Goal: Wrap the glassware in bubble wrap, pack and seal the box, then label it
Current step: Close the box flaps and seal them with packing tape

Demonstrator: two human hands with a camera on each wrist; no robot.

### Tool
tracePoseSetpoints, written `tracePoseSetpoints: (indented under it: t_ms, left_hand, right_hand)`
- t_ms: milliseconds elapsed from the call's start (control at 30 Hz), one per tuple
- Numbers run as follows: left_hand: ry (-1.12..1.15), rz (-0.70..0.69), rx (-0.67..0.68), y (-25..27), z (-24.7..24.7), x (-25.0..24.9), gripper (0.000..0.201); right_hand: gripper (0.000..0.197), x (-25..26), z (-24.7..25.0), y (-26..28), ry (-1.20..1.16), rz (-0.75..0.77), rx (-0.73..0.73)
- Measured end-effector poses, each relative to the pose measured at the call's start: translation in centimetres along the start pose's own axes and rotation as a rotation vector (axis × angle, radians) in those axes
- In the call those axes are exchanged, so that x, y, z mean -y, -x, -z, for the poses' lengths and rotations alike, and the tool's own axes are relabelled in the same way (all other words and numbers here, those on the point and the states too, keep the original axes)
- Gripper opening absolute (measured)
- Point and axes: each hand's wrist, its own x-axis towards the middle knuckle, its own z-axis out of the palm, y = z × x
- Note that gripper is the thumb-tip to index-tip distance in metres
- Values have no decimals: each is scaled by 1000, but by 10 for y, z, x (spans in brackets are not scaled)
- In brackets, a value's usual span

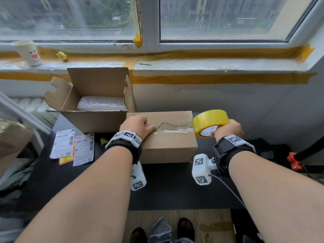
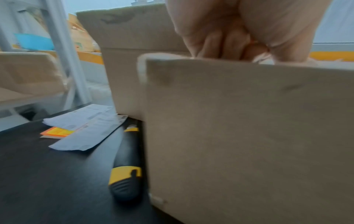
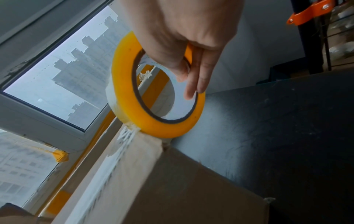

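A closed cardboard box point(image 1: 168, 142) stands on the black table point(image 1: 166, 186). A strip of clear tape point(image 1: 175, 131) runs along its top seam. My left hand point(image 1: 140, 126) rests on the box's left end, its thumb pressing the tape's start and its bent fingers touching the lid. My right hand point(image 1: 226, 130) grips a yellow tape roll point(image 1: 210, 122) at the box's right edge, with the thumb inside the core point(image 3: 166, 91). The strip leaves the roll point(image 3: 134, 106) and meets the box point(image 3: 191, 189) right below it. Behind and to the left, an open box point(image 1: 94, 118) holds a bubble-wrapped bundle point(image 1: 101, 103).
Shipping labels point(image 1: 73, 146) lie left of the sealed box. A black-and-yellow utility knife point(image 2: 126, 159) lies against the box's left side. A paper cup point(image 1: 29, 53) and a small toy point(image 1: 62, 56) stand on the windowsill. An orange clamp point(image 1: 294, 161) is at the right.
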Motion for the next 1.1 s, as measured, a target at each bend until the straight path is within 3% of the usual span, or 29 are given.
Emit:
tracePoseSetpoints:
  t_ms: [133, 367, 533, 600, 700, 800, 900, 1000, 1100]
  left_hand:
    - [-7, -85, 60, -10, -10, -32, 44]
    - [-32, -153, 121, -20, -17, -80, 45]
    - [14, -155, 144, -25, -16, -90, 42]
    - [28, -148, 147, -25, -16, -92, 40]
    - [84, -138, 128, -25, -13, -90, 38]
    - [77, -109, 85, -26, -5, -80, 50]
    - [-72, -118, 81, -29, 3, -72, 64]
    - [-179, -167, 166, -30, 6, -75, 64]
    - [-132, -198, 307, -27, 3, -84, 95]
  right_hand:
    - [27, -3, 1, -1, 23, -2, 39]
    - [21, -10, -3, -6, 73, -6, 63]
    - [26, -10, -4, -11, 36, -53, 76]
    - [15, -13, -8, -14, -5, -62, 79]
    - [13, -24, -26, -29, -132, -82, 70]
    - [13, -45, -53, -59, -166, -95, 78]
    - [12, -47, -55, -57, -189, -109, 86]
    - [12, -52, -63, -64, -204, -116, 98]
    - [20, -57, -70, -71, -225, -147, 79]
